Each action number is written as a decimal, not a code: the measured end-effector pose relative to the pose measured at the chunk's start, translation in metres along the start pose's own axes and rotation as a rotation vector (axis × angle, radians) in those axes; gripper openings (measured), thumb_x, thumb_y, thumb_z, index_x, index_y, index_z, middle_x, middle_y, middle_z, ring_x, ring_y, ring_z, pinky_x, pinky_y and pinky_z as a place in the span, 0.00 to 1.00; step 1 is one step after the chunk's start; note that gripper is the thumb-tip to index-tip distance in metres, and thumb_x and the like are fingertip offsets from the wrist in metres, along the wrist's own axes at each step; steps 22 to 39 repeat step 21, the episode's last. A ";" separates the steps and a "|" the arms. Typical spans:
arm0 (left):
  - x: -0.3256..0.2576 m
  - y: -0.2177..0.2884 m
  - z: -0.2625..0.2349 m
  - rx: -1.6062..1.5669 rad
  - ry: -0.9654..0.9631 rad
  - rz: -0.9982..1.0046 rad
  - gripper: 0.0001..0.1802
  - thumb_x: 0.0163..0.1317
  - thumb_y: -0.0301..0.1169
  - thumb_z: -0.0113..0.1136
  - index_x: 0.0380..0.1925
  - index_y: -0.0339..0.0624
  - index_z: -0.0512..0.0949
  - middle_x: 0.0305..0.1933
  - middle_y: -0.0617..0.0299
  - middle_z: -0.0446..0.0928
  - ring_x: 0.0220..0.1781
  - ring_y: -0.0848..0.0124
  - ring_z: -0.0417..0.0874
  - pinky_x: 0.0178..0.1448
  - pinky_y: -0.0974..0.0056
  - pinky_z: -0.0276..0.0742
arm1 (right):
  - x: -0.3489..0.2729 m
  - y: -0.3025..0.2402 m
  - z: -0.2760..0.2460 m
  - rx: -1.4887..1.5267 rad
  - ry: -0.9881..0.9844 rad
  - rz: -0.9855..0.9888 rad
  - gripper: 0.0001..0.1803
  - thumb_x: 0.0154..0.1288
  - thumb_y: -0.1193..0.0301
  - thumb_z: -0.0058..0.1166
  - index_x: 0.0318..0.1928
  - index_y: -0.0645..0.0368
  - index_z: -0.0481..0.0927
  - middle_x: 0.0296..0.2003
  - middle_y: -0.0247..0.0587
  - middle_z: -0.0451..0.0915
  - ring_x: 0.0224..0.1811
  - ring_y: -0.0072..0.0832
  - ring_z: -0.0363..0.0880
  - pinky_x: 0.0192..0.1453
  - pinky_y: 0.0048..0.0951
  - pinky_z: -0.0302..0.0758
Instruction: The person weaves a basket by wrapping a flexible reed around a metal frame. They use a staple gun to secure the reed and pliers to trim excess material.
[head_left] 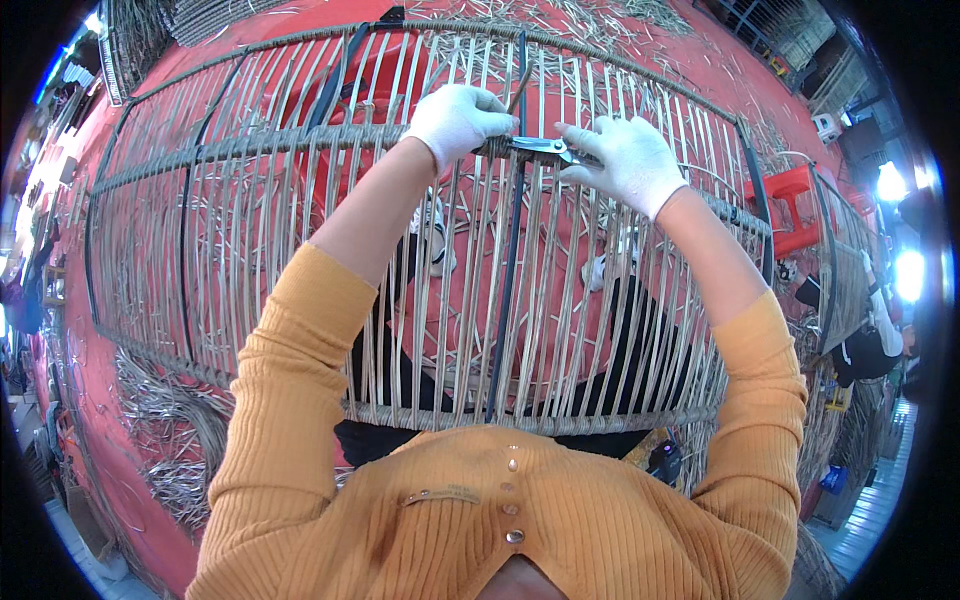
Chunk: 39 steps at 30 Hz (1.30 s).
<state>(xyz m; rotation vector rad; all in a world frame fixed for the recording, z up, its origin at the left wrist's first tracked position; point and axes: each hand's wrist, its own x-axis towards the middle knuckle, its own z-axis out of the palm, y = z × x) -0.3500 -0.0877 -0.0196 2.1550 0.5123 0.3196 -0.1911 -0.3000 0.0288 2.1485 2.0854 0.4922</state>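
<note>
Both of my hands wear white gloves and work at the middle bar of a frame strung with many straw-coloured strands (330, 230). My left hand (455, 122) rests on the bar's wrapped part (360, 138), its thumb and fingers pinched at the base of a short brown strand (520, 88) that sticks up. My right hand (630, 165) holds small metal snips (540, 145) by the handles. Their blades lie along the bar and point at my left fingertips, beside a dark upright rod (518, 210). Whether the blades touch the strand is hard to make out.
The frame lies across my lap, over a red floor (90, 400) strewn with straw scraps. A red plastic seat (375, 75) shows beneath its far side. At the right are another red stool (790, 205), a second strung frame (845, 260) and another person (870, 340). Loose fibres (175, 400) lie left.
</note>
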 end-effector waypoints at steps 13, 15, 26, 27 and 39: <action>-0.004 -0.013 -0.014 -0.397 0.238 0.277 0.17 0.67 0.44 0.63 0.37 0.40 0.87 0.31 0.63 0.84 0.34 0.72 0.83 0.43 0.60 0.79 | 0.012 -0.007 0.000 0.038 -0.135 0.050 0.34 0.62 0.37 0.54 0.64 0.37 0.77 0.33 0.41 0.80 0.35 0.37 0.83 0.43 0.39 0.78; -0.005 -0.021 -0.041 0.367 0.236 0.074 0.24 0.74 0.49 0.48 0.40 0.44 0.86 0.34 0.55 0.85 0.36 0.60 0.86 0.47 0.53 0.79 | 0.010 -0.008 -0.003 0.059 -0.110 0.071 0.34 0.63 0.37 0.53 0.65 0.37 0.76 0.33 0.41 0.80 0.35 0.37 0.83 0.43 0.39 0.78; -0.022 -0.010 -0.048 0.530 -0.019 -0.103 0.29 0.70 0.59 0.48 0.47 0.50 0.86 0.43 0.50 0.86 0.52 0.57 0.85 0.64 0.51 0.73 | 0.026 -0.025 -0.006 -0.016 -0.066 -0.006 0.36 0.64 0.36 0.52 0.67 0.39 0.74 0.35 0.41 0.80 0.38 0.39 0.83 0.45 0.39 0.78; -0.022 -0.010 -0.048 0.530 -0.019 -0.103 0.29 0.70 0.59 0.48 0.47 0.50 0.86 0.43 0.50 0.86 0.52 0.57 0.85 0.64 0.51 0.73 | 0.026 -0.025 -0.006 -0.016 -0.066 -0.006 0.36 0.64 0.36 0.52 0.67 0.39 0.74 0.35 0.41 0.80 0.38 0.39 0.83 0.45 0.39 0.78; -0.022 -0.010 -0.048 0.530 -0.019 -0.103 0.29 0.70 0.59 0.48 0.47 0.50 0.86 0.43 0.50 0.86 0.52 0.57 0.85 0.64 0.51 0.73 | 0.026 -0.025 -0.006 -0.016 -0.066 -0.006 0.36 0.64 0.36 0.52 0.67 0.39 0.74 0.35 0.41 0.80 0.38 0.39 0.83 0.45 0.39 0.78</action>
